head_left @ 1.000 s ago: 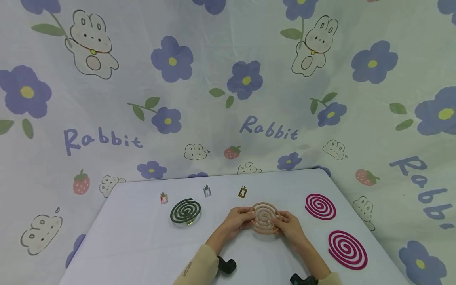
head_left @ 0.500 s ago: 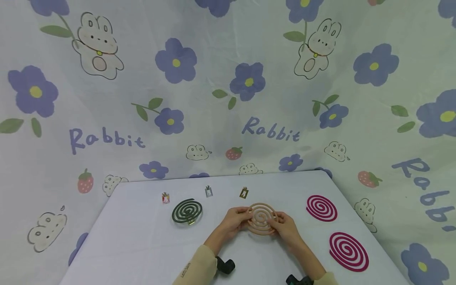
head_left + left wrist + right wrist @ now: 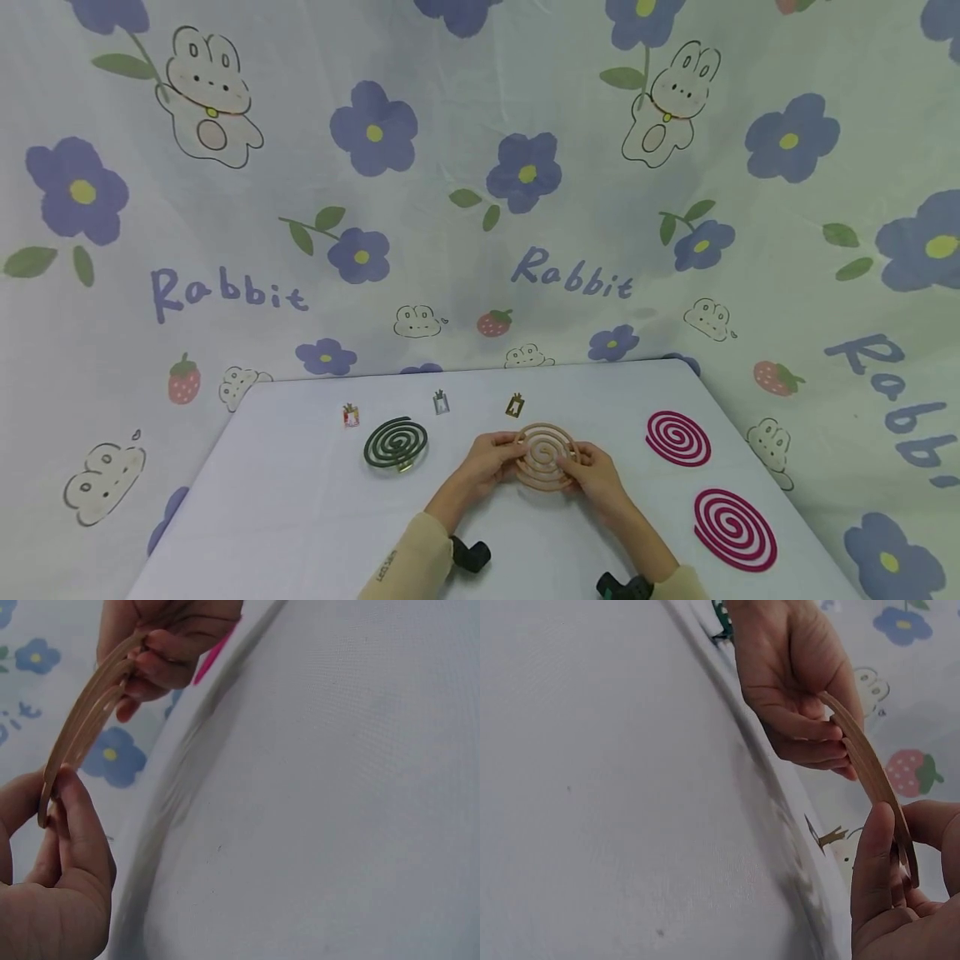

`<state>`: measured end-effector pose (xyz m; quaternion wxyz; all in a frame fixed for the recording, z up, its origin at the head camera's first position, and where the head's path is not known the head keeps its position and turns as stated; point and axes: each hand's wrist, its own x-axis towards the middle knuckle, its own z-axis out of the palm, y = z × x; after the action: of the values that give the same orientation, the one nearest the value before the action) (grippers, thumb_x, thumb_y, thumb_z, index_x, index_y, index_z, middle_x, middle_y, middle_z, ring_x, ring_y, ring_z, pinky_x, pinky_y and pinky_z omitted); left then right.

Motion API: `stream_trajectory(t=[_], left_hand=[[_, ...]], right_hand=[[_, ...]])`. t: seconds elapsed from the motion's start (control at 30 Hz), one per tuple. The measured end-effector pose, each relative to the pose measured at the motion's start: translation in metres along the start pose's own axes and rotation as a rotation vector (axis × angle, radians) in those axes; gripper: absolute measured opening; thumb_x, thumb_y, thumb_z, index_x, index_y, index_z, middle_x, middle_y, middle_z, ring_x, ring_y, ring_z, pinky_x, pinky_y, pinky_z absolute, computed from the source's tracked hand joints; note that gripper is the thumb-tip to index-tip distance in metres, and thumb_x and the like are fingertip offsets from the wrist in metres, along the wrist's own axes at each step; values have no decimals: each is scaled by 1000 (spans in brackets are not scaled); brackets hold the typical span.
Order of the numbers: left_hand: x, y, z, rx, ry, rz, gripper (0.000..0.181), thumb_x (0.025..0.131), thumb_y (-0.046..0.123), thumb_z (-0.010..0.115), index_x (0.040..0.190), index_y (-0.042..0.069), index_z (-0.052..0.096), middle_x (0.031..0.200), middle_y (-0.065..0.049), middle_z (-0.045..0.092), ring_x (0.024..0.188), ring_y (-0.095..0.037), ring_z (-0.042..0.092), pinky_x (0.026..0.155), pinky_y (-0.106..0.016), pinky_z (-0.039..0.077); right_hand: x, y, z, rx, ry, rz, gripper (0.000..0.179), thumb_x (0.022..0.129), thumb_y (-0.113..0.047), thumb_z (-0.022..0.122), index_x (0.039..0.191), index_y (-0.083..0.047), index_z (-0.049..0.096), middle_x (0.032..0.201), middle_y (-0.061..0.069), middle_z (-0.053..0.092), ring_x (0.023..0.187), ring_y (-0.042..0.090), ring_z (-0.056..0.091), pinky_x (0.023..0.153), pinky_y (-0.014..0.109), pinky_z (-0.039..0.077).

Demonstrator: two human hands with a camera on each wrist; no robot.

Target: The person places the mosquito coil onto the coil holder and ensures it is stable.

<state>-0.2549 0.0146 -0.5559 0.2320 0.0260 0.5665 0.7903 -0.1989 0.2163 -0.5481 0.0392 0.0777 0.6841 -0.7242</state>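
A tan mosquito coil (image 3: 545,457) is held up between both hands at the middle of the table, its flat face tilted toward the head camera. My left hand (image 3: 487,458) pinches its left edge, and my right hand (image 3: 596,477) pinches the right edge. From the left wrist view the coil (image 3: 84,712) appears nearly edge-on, slightly bowed, with layered rings. In the right wrist view, thumb and fingers of the right hand (image 3: 900,900) grip the near end of the coil (image 3: 868,771). Left of the hands, a dark green coil (image 3: 395,442) rests on a small gold metal stand (image 3: 405,467).
Along the back lie three small metal stands: a reddish one (image 3: 351,416), a silver one (image 3: 441,402) and a gold one (image 3: 514,406). Two magenta coils (image 3: 678,439) lie flat on the right of the white table (image 3: 262,517). A rabbit-print curtain (image 3: 450,250) hangs behind.
Both hands have shifted slightly left with the tan coil, still gripping its two edges. The head view has turned a little, so the background sits slightly further right. The other coils and stands stay put.
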Motion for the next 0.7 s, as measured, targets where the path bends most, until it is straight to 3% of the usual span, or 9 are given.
stream_trajectory(t=[0.37, 0.7], left_hand=[[3, 2, -4, -8, -10, 8, 39, 89, 1, 68, 123, -15, 56, 95, -10, 67, 74, -10, 63, 63, -22, 53], [6, 15, -8, 4, 20, -9, 39, 88, 3, 70, 123, -11, 59, 94, -8, 67, 72, -10, 62, 60, -21, 52]], right_hand=[[5, -4, 6, -20, 13, -17, 36, 88, -2, 69, 115, 12, 51, 75, 7, 62, 58, 11, 60, 51, 24, 51], [14, -10, 12, -18, 29, -15, 37, 88, -5, 70, 116, 10, 51, 76, 5, 63, 59, 12, 60, 50, 25, 51]])
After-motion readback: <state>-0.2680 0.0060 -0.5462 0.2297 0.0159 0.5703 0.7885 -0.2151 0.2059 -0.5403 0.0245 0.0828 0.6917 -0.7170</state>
